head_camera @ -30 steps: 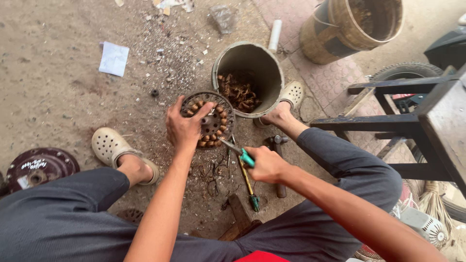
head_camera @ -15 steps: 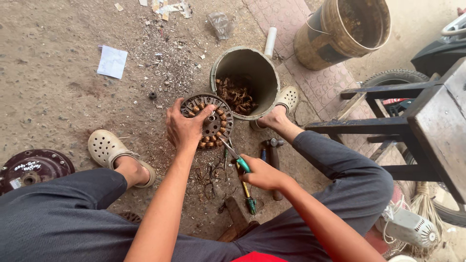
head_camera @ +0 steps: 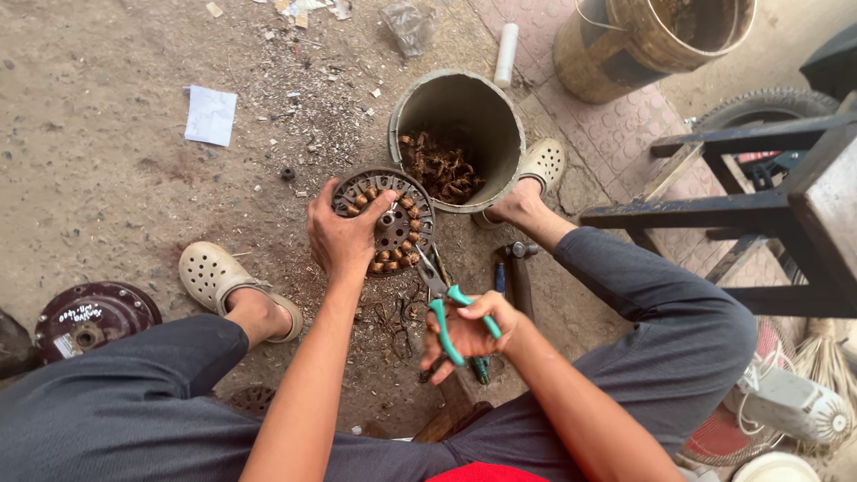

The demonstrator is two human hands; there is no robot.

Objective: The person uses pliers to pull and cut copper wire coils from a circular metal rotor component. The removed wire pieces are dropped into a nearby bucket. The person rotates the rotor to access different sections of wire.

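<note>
Head view: looking straight down at a person squatting on a dirt floor, knees spread, both arms reaching forward between them.
Left hand point(head_camera: 344, 236): fingers spread and clamped over the near edge of a round motor stator point(head_camera: 386, 220), pinning it flat to the ground.
Right hand point(head_camera: 473, 332): closed around the green handles of a pair of pliers point(head_camera: 449, 303); the handles stand slightly apart in the grip.
Pliers tip: the metal nose points up and left and meets the stator's near right rim, by the copper windings.
Motor stator: a dark ring with brown copper coils round its edge, lying on the ground between the feet, just in front of a grey bucket point(head_camera: 420, 98) and touching or almost touching its lower wall.
Grey bucket: tipped toward the camera, with a tangle of copper wire scraps point(head_camera: 442, 168) inside.
Feet: both in pale perforated clogs, the left clog point(head_camera: 210, 272) left of the stator, the right clog point(head_camera: 543, 162) beside the bucket.
Ground under the right hand: loose wire bits and a hammer point(head_camera: 516, 268) lying near the right shin.
Far left: a dark red round cover point(head_camera: 94, 314) on the floor.
Upper left: a white paper scrap point(head_camera: 211, 115) on the dirt.
Top right: a yellowish bucket point(head_camera: 625, 45) standing on paving bricks, a white tube point(head_camera: 506, 54) lying beside it.
Right: a dark metal stand point(head_camera: 741, 214), with a tyre point(head_camera: 768, 103) behind it.
</note>
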